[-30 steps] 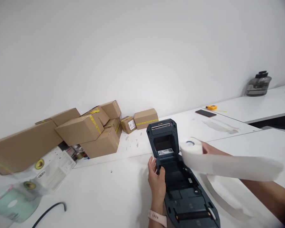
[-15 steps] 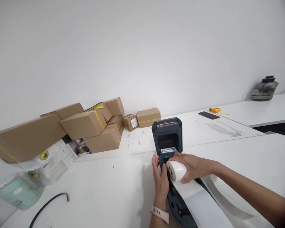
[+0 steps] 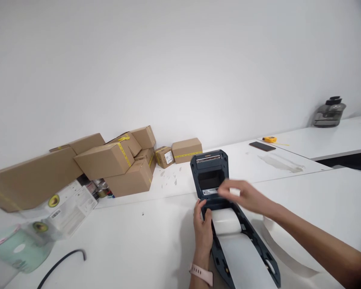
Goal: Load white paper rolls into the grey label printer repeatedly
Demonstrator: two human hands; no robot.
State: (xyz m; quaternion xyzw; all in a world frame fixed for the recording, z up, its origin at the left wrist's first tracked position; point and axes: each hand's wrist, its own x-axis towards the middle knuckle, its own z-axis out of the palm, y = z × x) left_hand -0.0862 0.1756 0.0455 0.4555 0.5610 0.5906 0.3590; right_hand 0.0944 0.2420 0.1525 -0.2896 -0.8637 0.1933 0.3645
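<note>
On the white table [image 3: 144, 245], close in front of me, sits the open label printer [image 3: 259, 237], its lid [image 3: 211, 179] tilted up so the bay lies exposed. The paper roll [image 3: 227, 221] rests across that bay between the side walls, which seem to keep it square, and its loose end [image 3: 243, 261] runs toward me over the printer's front. My left hand [image 3: 203, 235] clasps the left wall near the hinge, thumb over the rim and fingers outside, probably to steady the body; that forearm comes up steeply from below. My right hand [image 3: 243, 194] hovers beside the lid's lower corner, the forearm slanting in from the right, wrist above the bay, fingers curled and blurred; whether they pinch anything I cannot tell
</note>
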